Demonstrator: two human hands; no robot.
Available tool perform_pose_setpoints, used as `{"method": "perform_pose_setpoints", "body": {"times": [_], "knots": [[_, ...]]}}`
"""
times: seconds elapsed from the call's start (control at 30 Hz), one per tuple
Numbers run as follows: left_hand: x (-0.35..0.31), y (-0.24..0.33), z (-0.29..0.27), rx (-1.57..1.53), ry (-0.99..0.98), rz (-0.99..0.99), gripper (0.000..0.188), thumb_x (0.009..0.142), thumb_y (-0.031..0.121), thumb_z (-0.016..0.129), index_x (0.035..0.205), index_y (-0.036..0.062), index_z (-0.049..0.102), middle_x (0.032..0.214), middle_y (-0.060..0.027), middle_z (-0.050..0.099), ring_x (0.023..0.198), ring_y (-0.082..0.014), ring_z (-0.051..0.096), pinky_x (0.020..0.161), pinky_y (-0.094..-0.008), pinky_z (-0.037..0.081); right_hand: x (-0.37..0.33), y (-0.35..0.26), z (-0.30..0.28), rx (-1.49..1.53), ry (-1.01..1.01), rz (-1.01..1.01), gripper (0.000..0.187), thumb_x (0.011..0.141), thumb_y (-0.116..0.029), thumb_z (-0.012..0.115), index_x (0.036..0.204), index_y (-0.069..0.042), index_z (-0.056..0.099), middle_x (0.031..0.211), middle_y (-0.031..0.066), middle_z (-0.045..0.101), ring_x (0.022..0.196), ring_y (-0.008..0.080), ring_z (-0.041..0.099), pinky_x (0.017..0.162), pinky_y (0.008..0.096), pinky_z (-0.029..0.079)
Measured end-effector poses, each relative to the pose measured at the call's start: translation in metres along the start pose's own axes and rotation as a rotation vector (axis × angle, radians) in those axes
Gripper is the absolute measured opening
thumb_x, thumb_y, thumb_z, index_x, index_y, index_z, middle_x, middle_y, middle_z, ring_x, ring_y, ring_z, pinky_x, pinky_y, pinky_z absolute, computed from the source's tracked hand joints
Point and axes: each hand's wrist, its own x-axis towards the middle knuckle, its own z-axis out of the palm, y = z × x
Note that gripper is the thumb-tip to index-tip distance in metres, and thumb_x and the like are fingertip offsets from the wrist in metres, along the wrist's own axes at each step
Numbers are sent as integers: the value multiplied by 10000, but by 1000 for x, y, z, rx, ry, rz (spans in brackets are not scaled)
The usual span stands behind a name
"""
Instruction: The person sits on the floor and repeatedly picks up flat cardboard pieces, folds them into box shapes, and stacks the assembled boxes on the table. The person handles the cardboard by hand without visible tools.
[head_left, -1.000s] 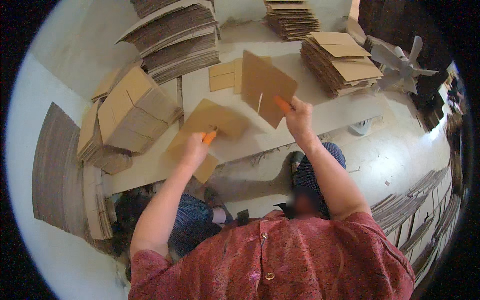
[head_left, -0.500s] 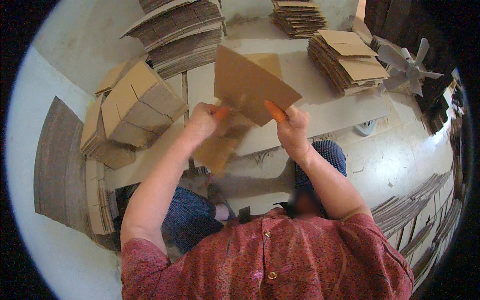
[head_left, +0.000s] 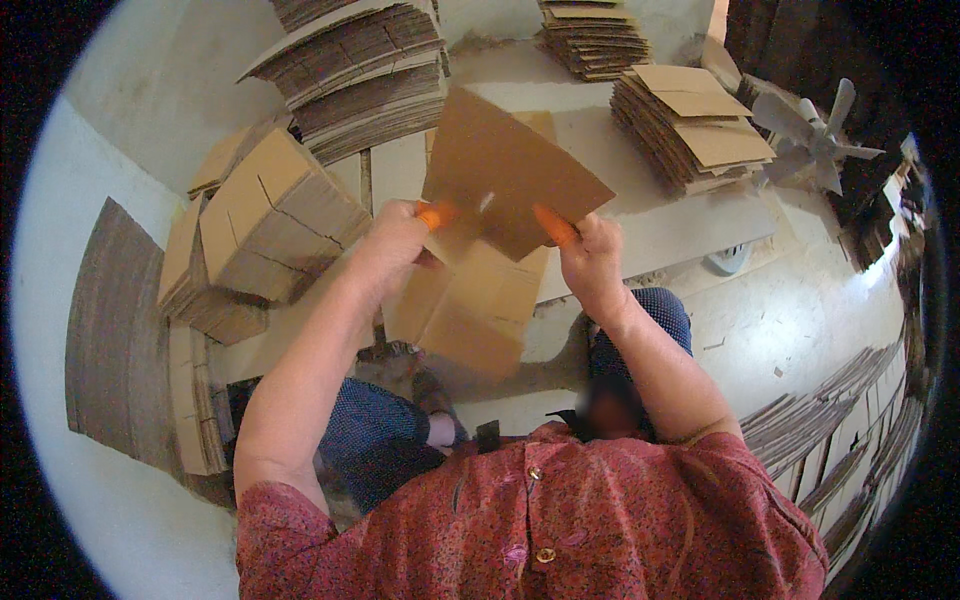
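Your right hand (head_left: 594, 262) grips the slitted upper cardboard sheet (head_left: 510, 160), your left hand (head_left: 394, 246) the lower cardboard sheet (head_left: 478, 325), near the table (head_left: 685, 228) edge; they overlap, their joining apparently unfinished.

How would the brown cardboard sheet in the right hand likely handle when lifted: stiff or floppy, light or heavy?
The brown cardboard sheet is probably fairly stiff, standing out flat without visible sag. It seems light, since the right hand pinches it only near an edge. The pale slit might be a weak spot.
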Motion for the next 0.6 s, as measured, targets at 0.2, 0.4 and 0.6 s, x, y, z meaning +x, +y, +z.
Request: {"method": "perform_pose_setpoints", "body": {"times": [0.2,0.4,0.6], "knots": [[0,-4,-10,-21,9,-105,335,881,314,541,992,14,640,815,-46,626,701,-144,563,559,-296,475,1,2,2,-196,-124,-123,109,843,-122,613,912,-45,646,722,193,606,560,323,584,470,349,429],[-17,24,-17,214,66,-109,329,853,302,586,955,-6,646,779,-40,623,670,-125,566,552,-275,462,13,-12,3,-33,-89,35,68,823,-87,605,819,-33,646,652,210,573,510,340,554,443,384,403],[-19,24,-27,190,55,-19,311,835,256,618,957,-29,645,740,-66,635,586,-117,576,553,-275,457,11,-12,5,-49,-133,0,147,828,-127,619,765,6,609,626,240,541,488,352,534,446,381,416]]}}
